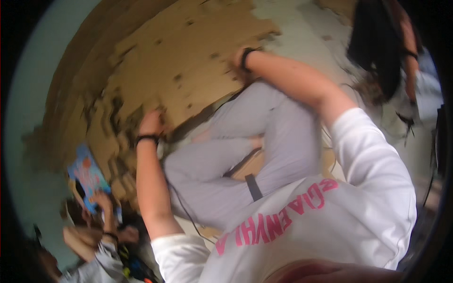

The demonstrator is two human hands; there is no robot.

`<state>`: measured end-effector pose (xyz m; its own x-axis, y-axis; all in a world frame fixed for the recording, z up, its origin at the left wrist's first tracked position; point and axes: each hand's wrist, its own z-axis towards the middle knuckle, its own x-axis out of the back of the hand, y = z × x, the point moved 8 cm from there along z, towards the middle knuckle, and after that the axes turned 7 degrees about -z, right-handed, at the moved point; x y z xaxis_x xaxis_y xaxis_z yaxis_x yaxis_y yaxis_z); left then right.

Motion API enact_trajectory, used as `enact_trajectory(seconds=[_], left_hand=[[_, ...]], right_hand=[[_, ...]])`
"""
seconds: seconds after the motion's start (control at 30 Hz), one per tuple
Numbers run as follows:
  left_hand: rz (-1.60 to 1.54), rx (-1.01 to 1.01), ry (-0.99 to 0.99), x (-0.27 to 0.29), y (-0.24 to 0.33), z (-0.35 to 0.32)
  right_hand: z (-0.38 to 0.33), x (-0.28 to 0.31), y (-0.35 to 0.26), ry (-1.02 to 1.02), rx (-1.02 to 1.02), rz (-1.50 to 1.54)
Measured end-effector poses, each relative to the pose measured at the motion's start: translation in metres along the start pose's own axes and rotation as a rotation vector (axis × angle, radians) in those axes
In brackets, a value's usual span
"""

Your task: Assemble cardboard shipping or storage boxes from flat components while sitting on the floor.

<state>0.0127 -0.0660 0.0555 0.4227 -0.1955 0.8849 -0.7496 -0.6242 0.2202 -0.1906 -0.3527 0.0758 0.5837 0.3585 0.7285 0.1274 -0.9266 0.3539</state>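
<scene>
A large brown cardboard sheet (188, 66) with small slots and ragged cut edges spreads in front of my crossed legs. At the left end of its near edge, my left hand (153, 123) is closed on it, with the fingertips blurred. My right hand (239, 60) grips the right end of the same edge, its fingers curled and mostly hidden by the hand itself. Along the near edge, a dark gap shows between the sheet and my grey trousers. Each wrist wears a black band.
More cut cardboard pieces (111, 111) lie jumbled to the left. A person (96, 259) at the lower left holds a colourful printed packet (88, 177). Another person's arm (409, 52) and a black cloth (377, 47) are at the upper right. A thin dark cable (186, 210) runs beside my left leg.
</scene>
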Motion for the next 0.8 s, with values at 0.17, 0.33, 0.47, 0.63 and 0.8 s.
enact_trajectory(seconds=[0.17,0.33,0.47,0.63,0.8], left_hand=[[0.266,-0.199,0.178,-0.004,0.052,-0.016],[0.24,-0.095,0.099,-0.001,0.044,-0.009],[0.119,-0.19,0.101,0.009,0.022,-0.012],[0.143,-0.137,0.047,0.004,0.024,-0.002],[0.259,-0.272,0.272,-0.001,0.071,-0.015]], right_hand=[[-0.089,0.095,0.03,0.931,-0.115,0.635],[-0.148,0.142,-0.029,0.92,0.371,1.058],[-0.156,0.125,-0.06,0.672,0.483,0.976],[-0.122,0.083,-0.025,0.544,0.136,0.403],[-0.089,0.051,-0.022,0.23,0.089,0.335]])
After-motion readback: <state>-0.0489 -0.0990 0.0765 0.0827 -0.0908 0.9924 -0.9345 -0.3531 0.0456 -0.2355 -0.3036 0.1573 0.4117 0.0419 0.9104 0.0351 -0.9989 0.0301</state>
